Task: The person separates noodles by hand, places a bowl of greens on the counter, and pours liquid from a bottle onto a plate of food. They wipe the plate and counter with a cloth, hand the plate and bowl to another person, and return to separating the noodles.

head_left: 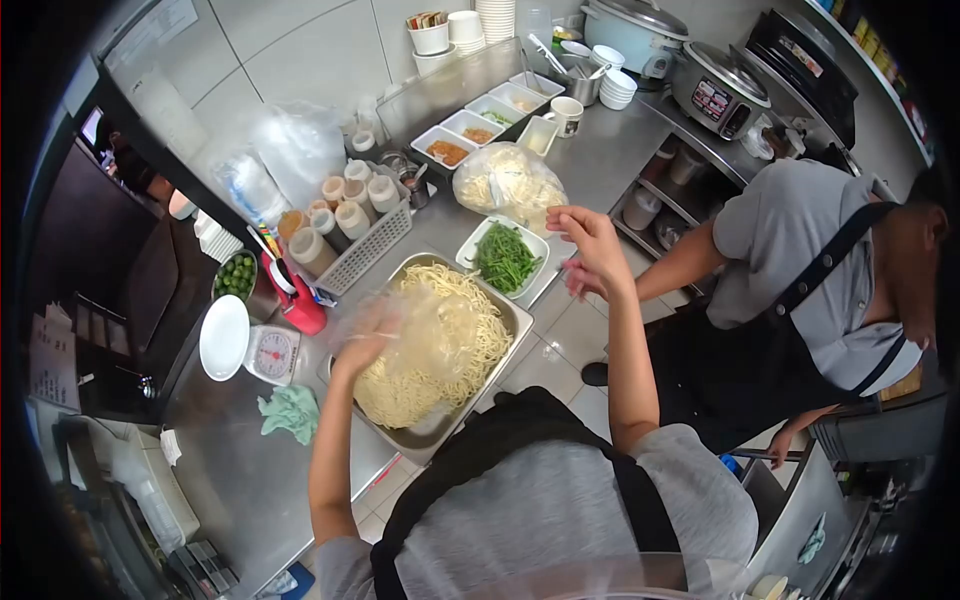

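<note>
While a mound of pale noodles (485,335) fills a steel tray (522,335) on the counter's edge, a clear bag (425,325) lies loosely over the middle and left of it. The person's left hand (366,340) is over the tray's left side, at the bag, with the noodles below and to the right of its fingers. Motion blur and plastic film cover those fingers, so how tightly they close, and whether they touch the noodles, cannot be told.

Writing is scarce in detail: the cooker (722,90) at upper right wears a red and white label (711,101), the scale (272,354) to the left has a numbered dial, and a printed sheet (160,27) hangs on the wall. All are too small to read.

The right hand (597,245) is raised in the air just right of a white dish of cut green vegetables (505,257), well apart from the noodles. Its fingers are loosely curved and moderately open. Just below it shows a co-worker's hand (583,282); whether the two touch is unclear. Beyond the dish sits a full, clouded plastic sack (508,180). A green cloth (290,413) lies left of the tray.
</note>
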### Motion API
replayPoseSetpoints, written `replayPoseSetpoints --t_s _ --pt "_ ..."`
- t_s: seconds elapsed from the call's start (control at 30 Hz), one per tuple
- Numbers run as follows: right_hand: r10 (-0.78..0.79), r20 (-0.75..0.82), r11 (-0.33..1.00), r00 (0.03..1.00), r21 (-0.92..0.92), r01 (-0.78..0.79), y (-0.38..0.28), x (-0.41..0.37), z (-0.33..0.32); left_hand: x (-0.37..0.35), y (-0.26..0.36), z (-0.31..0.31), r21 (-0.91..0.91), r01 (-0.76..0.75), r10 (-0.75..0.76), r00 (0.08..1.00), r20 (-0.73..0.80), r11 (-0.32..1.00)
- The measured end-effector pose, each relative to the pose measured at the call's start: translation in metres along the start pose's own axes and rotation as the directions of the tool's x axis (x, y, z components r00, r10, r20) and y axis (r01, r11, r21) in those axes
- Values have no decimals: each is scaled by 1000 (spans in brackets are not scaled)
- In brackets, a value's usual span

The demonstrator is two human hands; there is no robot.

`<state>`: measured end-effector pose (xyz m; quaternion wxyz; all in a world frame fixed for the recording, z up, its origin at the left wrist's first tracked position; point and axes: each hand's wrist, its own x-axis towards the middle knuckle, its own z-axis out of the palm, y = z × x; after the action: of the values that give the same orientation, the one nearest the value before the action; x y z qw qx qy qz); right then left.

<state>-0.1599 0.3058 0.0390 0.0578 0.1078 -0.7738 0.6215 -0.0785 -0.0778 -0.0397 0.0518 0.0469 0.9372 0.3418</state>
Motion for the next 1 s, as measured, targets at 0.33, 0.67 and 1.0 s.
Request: replayPoseSetpoints --t_s 0.33,0.67,1.0 --pt "468 122 882 875 -136 -452 144 20 24 -104 58 -58 -309 73 -173 935 -310 948" --pt "269 16 953 963 -147 -264 145 -14 -34 -146 86 -50 -389 127 -371 657 -657 913" --pt "13 97 1000 995 4 -13 8 -1 -67 -162 125 -32 -347 121 -352 562 -749 930"
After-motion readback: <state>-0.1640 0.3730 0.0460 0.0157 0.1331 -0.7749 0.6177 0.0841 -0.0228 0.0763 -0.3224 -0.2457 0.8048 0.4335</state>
